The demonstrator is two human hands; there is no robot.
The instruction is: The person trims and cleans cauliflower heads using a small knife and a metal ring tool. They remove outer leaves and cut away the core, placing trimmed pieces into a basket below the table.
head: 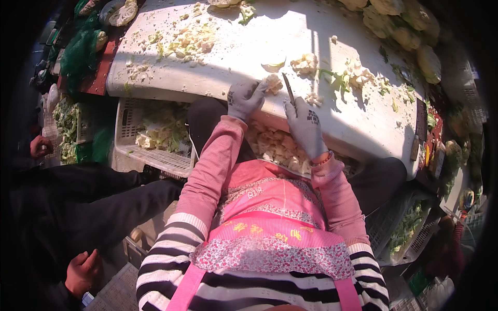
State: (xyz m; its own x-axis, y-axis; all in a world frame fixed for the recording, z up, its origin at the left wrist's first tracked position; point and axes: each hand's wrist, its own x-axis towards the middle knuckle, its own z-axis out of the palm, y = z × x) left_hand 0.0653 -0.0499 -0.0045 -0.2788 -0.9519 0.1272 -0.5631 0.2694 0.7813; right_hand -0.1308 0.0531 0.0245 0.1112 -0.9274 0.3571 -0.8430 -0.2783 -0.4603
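Note:
In a grey work glove, my left hand [246, 98] holds a cauliflower floret [273, 84] between thumb and fingers over the near edge of the white table [241, 66]. My right hand [305, 123], gloved alike, grips a knife [288, 88] whose blade points up and away from me; the handle is mostly hidden in the fist. Just beyond the hands lie a larger cauliflower piece [304, 64] and a pale cut slice [273, 63]. A smaller floret [313, 99] rests near my right hand. Below the table edge, a crate of cut florets [278, 144] sits before my lap.
Cauliflower crumbs [192, 41] litter the table's left. Whole cauliflowers [404, 29] are piled at the far right. A white plastic crate [153, 153] with trimmed leaves stands left of my knee, another leaf crate [408, 233] at lower right. A person in dark trousers [105, 210] is close on my left.

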